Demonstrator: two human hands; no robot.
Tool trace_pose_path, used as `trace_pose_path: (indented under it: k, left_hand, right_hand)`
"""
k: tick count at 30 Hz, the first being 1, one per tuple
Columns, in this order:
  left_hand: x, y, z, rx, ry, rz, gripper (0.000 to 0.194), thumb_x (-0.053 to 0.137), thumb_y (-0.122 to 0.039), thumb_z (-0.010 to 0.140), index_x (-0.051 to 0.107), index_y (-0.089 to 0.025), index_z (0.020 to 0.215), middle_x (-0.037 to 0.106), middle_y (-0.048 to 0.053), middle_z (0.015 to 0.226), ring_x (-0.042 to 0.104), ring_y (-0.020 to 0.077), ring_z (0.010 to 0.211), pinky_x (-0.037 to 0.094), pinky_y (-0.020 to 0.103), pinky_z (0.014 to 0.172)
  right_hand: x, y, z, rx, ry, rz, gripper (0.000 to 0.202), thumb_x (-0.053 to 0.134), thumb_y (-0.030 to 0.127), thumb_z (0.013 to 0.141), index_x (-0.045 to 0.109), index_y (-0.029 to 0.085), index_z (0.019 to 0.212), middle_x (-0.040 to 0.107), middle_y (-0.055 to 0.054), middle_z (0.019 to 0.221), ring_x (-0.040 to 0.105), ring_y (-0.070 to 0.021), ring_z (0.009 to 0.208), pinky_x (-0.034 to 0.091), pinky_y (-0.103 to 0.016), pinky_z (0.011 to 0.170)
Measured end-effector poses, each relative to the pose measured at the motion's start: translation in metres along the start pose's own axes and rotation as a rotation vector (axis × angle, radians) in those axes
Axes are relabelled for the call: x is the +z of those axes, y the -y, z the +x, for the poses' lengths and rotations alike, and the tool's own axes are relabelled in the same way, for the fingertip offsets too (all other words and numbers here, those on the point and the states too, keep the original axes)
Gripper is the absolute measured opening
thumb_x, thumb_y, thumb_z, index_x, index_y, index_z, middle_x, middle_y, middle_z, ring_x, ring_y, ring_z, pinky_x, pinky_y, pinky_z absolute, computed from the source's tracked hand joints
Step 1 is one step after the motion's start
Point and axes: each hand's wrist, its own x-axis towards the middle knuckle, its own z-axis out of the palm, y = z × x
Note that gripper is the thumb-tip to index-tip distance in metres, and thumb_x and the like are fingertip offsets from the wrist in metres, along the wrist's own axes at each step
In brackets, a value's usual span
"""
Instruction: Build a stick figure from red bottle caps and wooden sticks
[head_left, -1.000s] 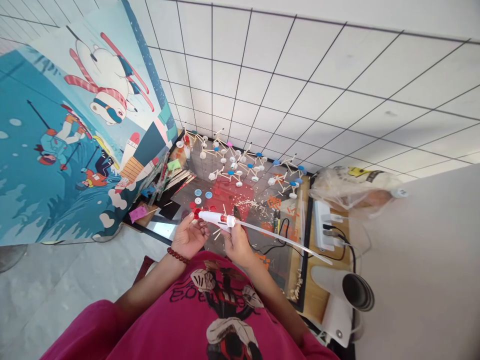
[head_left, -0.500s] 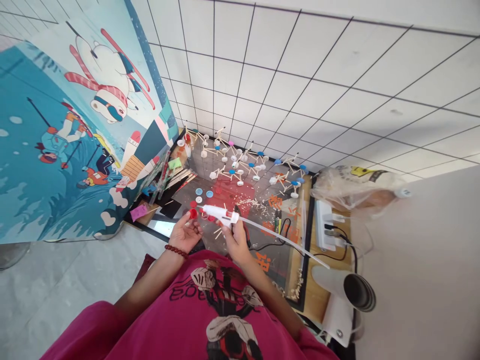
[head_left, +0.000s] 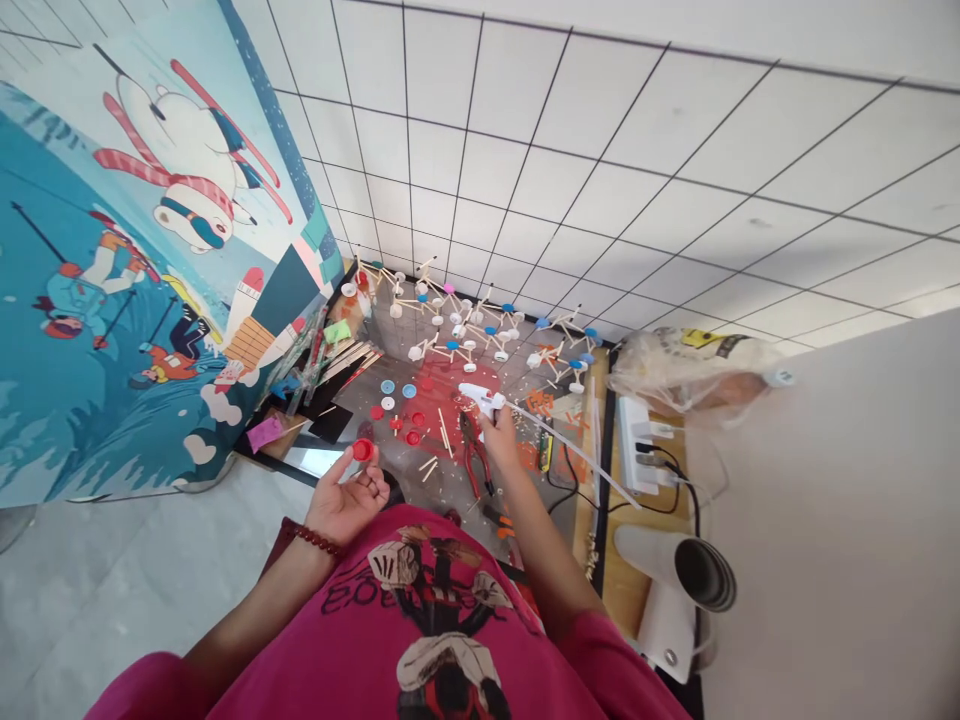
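Note:
A red bottle cap (head_left: 363, 450) is held between the thumb and a finger of my left hand (head_left: 349, 497), palm up near the table's front edge. My right hand (head_left: 500, 437) is closed round the handle of a white hot glue gun (head_left: 480, 398), its nozzle pointing left over the table. A long clear glue stick (head_left: 574, 452) sticks out of the gun's back end. Below the gun lie red-handled pliers (head_left: 472, 455). Between my hands are loose red caps (head_left: 413, 438) and short wooden sticks (head_left: 444, 433). Blue and white caps (head_left: 388, 388) lie just behind.
Several small stick-and-cap models (head_left: 465, 330) stand along the tiled wall. At left are bundled sticks (head_left: 346, 362) and a pink pad (head_left: 265, 432). A white power strip (head_left: 637, 447), a plastic bag (head_left: 675, 370) and a white lamp-like object (head_left: 660, 560) sit at right.
My right hand has carried the glue gun right and back, away from my left hand. My left hand has drawn slightly left with the red cap.

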Motion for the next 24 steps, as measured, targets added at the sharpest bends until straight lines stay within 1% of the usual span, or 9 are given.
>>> trace_pose_path:
  k: [4,7,9,11,13,15,17,19,24]
  left_hand:
    - [0.003,0.014,-0.009,0.001,0.044,0.019,0.01,0.06,-0.018,0.091,0.063,-0.015,0.1,0.071,0.005,0.084,0.061,0.0116,0.061,0.051,0.03,0.061]
    - [-0.005,0.03,-0.007,0.013,0.073,0.177,0.017,0.069,-0.008,0.081,0.063,-0.015,0.095,0.07,0.003,0.084,0.063,0.0114,0.063,0.052,0.028,0.062]
    - [-0.01,0.041,-0.006,0.033,0.071,0.326,0.033,0.076,-0.002,0.072,0.062,-0.016,0.099,0.071,0.003,0.086,0.065,0.0123,0.065,0.053,0.026,0.063]
    - [-0.011,0.048,-0.007,0.093,0.091,0.486,0.063,0.081,0.002,0.062,0.057,-0.02,0.117,0.072,0.003,0.087,0.067,0.0148,0.069,0.053,0.027,0.064]
    - [-0.009,0.051,-0.011,0.216,0.147,0.664,0.095,0.085,0.003,0.056,0.042,-0.024,0.136,0.074,0.003,0.089,0.067,0.0156,0.071,0.053,0.027,0.066]
    - [-0.005,0.051,-0.016,0.39,0.2,0.822,0.111,0.086,0.003,0.052,0.032,-0.025,0.145,0.075,0.002,0.09,0.065,0.0142,0.072,0.053,0.026,0.071]
    - [-0.003,0.048,-0.02,0.544,0.224,0.882,0.111,0.085,0.005,0.051,0.035,-0.025,0.145,0.075,0.001,0.09,0.064,0.0134,0.076,0.051,0.024,0.077]
    - [-0.004,0.045,-0.022,0.636,0.225,0.864,0.106,0.083,0.008,0.049,0.042,-0.025,0.142,0.075,0.0,0.09,0.064,0.0137,0.079,0.049,0.022,0.082]
    - [-0.007,0.038,-0.022,0.714,0.209,0.837,0.09,0.077,0.013,0.052,0.056,-0.024,0.132,0.074,-0.001,0.091,0.063,0.0157,0.082,0.047,0.023,0.088]
  right_hand:
    - [-0.002,-0.013,0.002,0.112,-0.024,-0.016,0.031,0.054,0.033,0.077,0.051,0.019,0.103,0.065,-0.006,0.1,0.058,-0.0208,0.09,0.048,-0.035,0.084]
    - [-0.003,-0.017,-0.003,0.168,-0.028,-0.044,0.027,0.054,0.031,0.078,0.051,0.019,0.102,0.065,-0.005,0.098,0.057,-0.0196,0.089,0.046,-0.031,0.081]
    - [-0.004,-0.017,-0.006,0.196,-0.031,-0.071,0.025,0.054,0.032,0.08,0.051,0.019,0.101,0.065,-0.005,0.096,0.056,-0.0189,0.087,0.045,-0.029,0.079]
    - [-0.006,-0.016,-0.008,0.217,-0.03,-0.104,0.024,0.055,0.034,0.082,0.051,0.018,0.099,0.065,-0.006,0.093,0.056,-0.0186,0.084,0.043,-0.028,0.076]
    - [-0.008,-0.014,-0.009,0.231,-0.028,-0.139,0.023,0.055,0.035,0.082,0.052,0.017,0.097,0.065,-0.007,0.092,0.055,-0.0187,0.081,0.042,-0.028,0.074]
    - [-0.009,-0.012,-0.008,0.243,-0.034,-0.174,0.022,0.055,0.035,0.082,0.053,0.017,0.094,0.066,-0.007,0.09,0.055,-0.0192,0.078,0.041,-0.029,0.072]
    - [-0.011,-0.011,-0.007,0.251,-0.044,-0.208,0.019,0.056,0.035,0.08,0.053,0.018,0.089,0.066,-0.006,0.087,0.056,-0.0201,0.076,0.041,-0.029,0.071]
    - [-0.013,-0.011,-0.006,0.25,-0.049,-0.237,0.017,0.056,0.036,0.08,0.053,0.019,0.084,0.065,-0.005,0.083,0.056,-0.0205,0.075,0.039,-0.029,0.07]
    - [-0.016,-0.011,-0.008,0.209,-0.032,-0.279,0.016,0.051,0.035,0.084,0.053,0.021,0.078,0.062,-0.003,0.075,0.051,-0.0187,0.072,0.034,-0.028,0.067]
